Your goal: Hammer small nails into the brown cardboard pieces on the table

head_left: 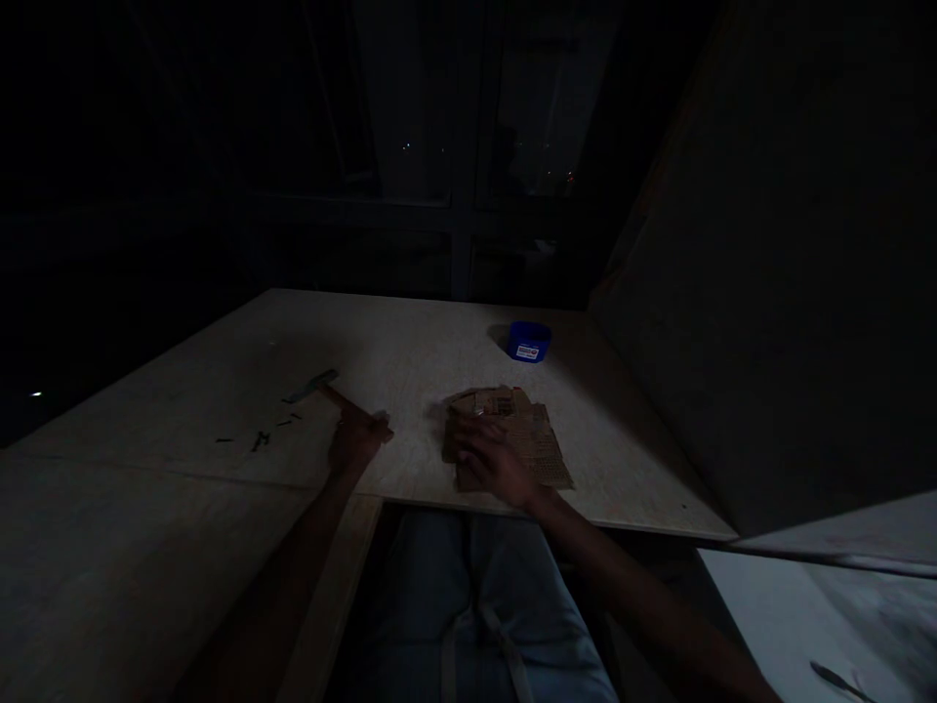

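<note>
The scene is very dark. My left hand [356, 436] rests on a plywood board [410, 361], closed round a wooden handle that runs up and left to a metal head, a hammer [316, 387]. My right hand [492, 457] lies on a brown cardboard packet [538, 444] near the board's front edge, fingers spread over its left part. The packet's top looks torn open.
A small blue round tub [529, 342] stands farther back on the board. Several dark nails [258, 439] lie left of the hammer. A large upright panel [776, 322] leans on the right. A white surface with a dark tool [835, 676] sits at lower right.
</note>
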Demonstrator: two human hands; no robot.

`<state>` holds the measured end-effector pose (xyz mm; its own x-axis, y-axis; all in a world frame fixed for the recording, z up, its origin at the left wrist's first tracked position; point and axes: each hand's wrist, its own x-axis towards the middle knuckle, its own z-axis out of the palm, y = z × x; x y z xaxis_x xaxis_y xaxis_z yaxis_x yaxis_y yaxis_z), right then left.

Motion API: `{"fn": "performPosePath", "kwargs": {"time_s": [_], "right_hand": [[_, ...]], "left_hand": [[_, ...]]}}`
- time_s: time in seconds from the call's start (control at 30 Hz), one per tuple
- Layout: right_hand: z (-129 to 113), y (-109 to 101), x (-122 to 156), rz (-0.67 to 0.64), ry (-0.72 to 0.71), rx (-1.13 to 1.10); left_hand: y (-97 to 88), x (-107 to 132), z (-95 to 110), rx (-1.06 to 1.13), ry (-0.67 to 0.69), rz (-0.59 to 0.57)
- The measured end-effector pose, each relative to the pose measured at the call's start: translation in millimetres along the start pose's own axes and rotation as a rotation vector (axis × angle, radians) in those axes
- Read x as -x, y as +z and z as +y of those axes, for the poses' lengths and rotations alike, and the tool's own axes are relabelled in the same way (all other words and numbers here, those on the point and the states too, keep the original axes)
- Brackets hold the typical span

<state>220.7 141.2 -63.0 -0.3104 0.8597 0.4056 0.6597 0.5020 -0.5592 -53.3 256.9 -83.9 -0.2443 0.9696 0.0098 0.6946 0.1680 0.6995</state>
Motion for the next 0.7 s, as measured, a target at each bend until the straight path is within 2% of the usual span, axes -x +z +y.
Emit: {"fn": "performPosePath", "kwargs": {"time_s": [0.07,0.17,0.23,0.33,0.53,0.7], "right_hand": [[-19,12,-1,-0.038,-0.038,-0.06],[-36,18,2,-0.083,-0.089,-0.163],[-40,16,6,-0.09,-0.095,-0.223],[-36,12,15,-0.075,-0.034,-0.282],[-29,11,21,-0.044,0.097,-0.402],[-41,20,-3,-0.03,0.261,-0.6]], "left_hand": [[-2.1,-11,5,-0.022,-0.083,-0.063],[-1.4,-26,11,0.069,-0.218,-0.095],[-0.7,-34,12,0.146,-0.3,-0.087],[-2.2,-38,9,0.187,-0.361,-0.016],[-7.5,-24,-2,0.279,-0.387,0.123],[-11.2,7,-6,0.35,-0.37,0.202]]}}
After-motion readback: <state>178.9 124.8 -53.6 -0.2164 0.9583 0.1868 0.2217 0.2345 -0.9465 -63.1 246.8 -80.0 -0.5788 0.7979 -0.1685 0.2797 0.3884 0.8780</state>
